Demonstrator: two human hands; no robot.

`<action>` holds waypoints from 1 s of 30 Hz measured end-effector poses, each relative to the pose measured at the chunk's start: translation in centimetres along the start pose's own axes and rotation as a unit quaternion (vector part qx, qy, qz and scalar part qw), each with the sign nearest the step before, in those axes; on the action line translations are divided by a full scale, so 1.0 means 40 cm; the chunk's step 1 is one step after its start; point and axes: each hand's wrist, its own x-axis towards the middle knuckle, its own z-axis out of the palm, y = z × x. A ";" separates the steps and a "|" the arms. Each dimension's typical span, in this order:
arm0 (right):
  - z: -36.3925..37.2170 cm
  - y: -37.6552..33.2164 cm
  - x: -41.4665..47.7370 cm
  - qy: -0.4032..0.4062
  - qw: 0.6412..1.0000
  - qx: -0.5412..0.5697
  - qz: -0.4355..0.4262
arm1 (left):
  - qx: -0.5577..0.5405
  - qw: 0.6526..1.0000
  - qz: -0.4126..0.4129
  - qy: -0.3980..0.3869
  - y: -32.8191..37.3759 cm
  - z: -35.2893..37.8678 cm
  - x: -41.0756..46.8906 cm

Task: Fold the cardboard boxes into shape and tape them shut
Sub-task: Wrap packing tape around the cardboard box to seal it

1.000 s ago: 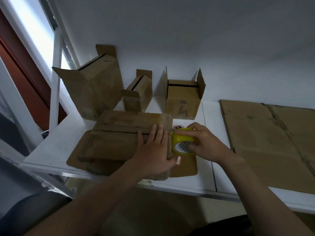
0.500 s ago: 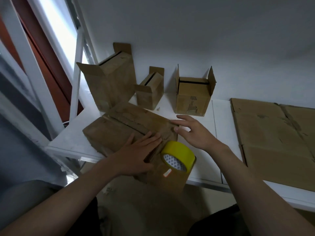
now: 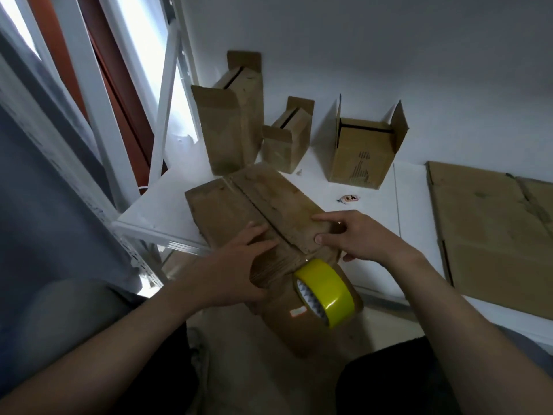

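Both hands on long brown cardboard box (image 3: 236, 202), near end overhanging white desk (image 3: 167, 211).
L hand (image 3: 236, 265): grip spread flat by centre seam. R hand (image 3: 365, 238): grip loose, index + thumb pressing right flap. Yellow tape roll (image 3: 326, 290) hangs at box's near end.

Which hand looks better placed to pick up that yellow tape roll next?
Probably the right hand: it sits just above the tape roll, fingertips lightly on the box, while the left hand lies flat, pressing the flaps down.
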 end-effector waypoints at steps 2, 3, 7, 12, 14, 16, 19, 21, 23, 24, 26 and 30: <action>0.004 0.001 -0.027 0.012 1.000 -0.016 0.012 | 0.017 1.000 0.010 -0.014 0.001 0.006 -0.015; 0.009 0.003 -0.037 0.023 0.999 -0.030 0.010 | 0.028 0.999 0.018 -0.017 0.004 0.014 -0.021; 0.032 0.000 -0.073 0.053 0.997 -0.059 -0.006 | 0.065 0.997 0.039 0.005 0.017 0.046 -0.040; 0.050 -0.005 -0.099 0.082 0.993 -0.084 -0.009 | 0.024 0.998 0.042 0.029 0.012 0.050 -0.056; 0.057 -0.002 -0.110 0.089 0.992 -0.086 -0.004 | 0.017 0.998 0.046 0.043 0.009 0.055 -0.068; 0.070 0.005 -0.128 0.107 0.990 -0.095 -0.003 | -0.012 0.995 0.023 0.093 0.006 0.073 -0.083; 0.100 0.017 -0.159 0.156 0.984 -0.082 -0.008 | -0.198 0.958 -0.139 0.155 0.006 0.100 -0.108; 0.123 0.023 -0.178 0.171 0.984 -0.054 -0.010 | -0.266 0.935 -0.174 0.156 0.017 0.119 -0.118; 0.144 0.029 -0.198 0.173 0.984 -0.041 -0.013 | -0.269 0.936 -0.154 0.169 0.032 0.138 -0.128; 0.150 0.031 -0.208 0.175 0.984 -0.039 -0.014 | -0.267 0.936 -0.145 0.175 0.041 0.141 -0.133; 0.153 0.034 -0.228 0.186 0.982 -0.036 -0.011 | -0.251 0.941 -0.132 0.183 0.059 0.143 -0.144; 0.147 0.044 -0.255 0.204 0.978 -0.039 0.007 | -0.215 0.954 -0.109 0.177 0.088 0.146 -0.149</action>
